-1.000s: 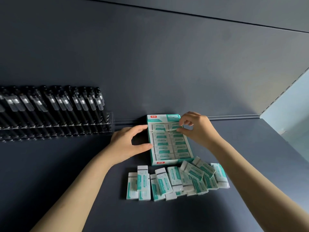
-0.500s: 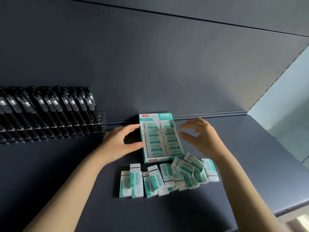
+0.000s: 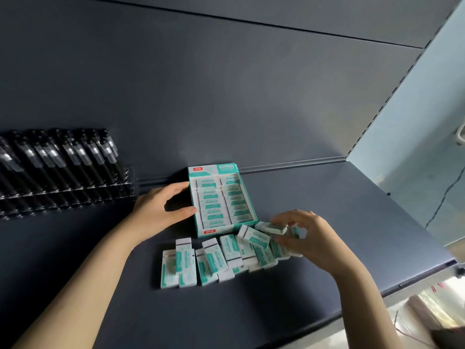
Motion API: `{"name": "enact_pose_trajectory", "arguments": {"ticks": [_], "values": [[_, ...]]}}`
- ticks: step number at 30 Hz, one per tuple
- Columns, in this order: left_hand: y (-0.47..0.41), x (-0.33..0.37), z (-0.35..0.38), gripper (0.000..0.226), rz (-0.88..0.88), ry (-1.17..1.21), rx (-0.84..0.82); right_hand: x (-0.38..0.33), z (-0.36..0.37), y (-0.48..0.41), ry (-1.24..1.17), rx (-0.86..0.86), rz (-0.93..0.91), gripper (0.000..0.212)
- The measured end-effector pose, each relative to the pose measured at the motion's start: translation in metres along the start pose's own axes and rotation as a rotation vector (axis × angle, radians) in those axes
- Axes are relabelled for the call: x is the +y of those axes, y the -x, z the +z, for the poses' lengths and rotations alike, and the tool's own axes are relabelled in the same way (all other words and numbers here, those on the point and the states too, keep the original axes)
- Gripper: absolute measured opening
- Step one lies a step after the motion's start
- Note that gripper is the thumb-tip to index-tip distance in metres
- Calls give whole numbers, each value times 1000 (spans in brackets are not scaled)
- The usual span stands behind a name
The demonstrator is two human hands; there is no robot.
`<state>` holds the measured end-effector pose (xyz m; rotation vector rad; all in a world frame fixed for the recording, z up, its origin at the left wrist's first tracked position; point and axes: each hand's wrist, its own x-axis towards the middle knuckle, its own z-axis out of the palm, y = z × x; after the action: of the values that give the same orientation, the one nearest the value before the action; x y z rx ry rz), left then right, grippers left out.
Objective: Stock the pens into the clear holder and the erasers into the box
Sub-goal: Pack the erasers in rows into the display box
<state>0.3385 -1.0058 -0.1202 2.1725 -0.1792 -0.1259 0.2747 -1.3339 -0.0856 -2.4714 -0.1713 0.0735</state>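
A teal and white box (image 3: 214, 172) lies open on the dark shelf, filled with two columns of erasers. My left hand (image 3: 161, 210) rests against the box's left wall, thumb and fingers touching it. In front of the box lies a loose row of several teal and white erasers (image 3: 214, 260). My right hand (image 3: 309, 238) is at the right end of that row, its fingers curled round an eraser (image 3: 271, 227) there. At the far left a clear holder (image 3: 65, 195) stands packed with black pens (image 3: 75, 157).
The shelf's dark back wall (image 3: 226, 96) rises right behind the box and holder. The shelf's front edge (image 3: 415, 280) runs at the lower right, with a pale blue side panel (image 3: 415, 147) at the right.
My right hand has left the box's far right corner and come down to the right end of the loose eraser row, closing on one. The left hand stays at the box's left wall.
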Motion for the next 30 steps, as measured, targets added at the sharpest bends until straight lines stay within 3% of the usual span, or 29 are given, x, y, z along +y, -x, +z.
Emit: {"name": "enact_pose_trajectory", "arguments": {"ticks": [6,11,16,21,25,30], "values": [[1,0,0,62,-2,0,1,5,2,1,-81,46,32,14],[-1,-3,0,64,2,3,-3,1,3,4,-209,170,17,22],[-3,-2,0,61,20,2,-3,-16,-5,-14,-341,234,-65,16],[-4,-7,-2,55,12,-7,-28,-49,8,-62,-160,138,-192,16],[-6,-8,0,70,16,-17,-2,-68,37,-95,54,-6,-281,16],[-9,-10,0,80,-8,-59,-6,-69,55,-114,95,-30,-312,16]]}}
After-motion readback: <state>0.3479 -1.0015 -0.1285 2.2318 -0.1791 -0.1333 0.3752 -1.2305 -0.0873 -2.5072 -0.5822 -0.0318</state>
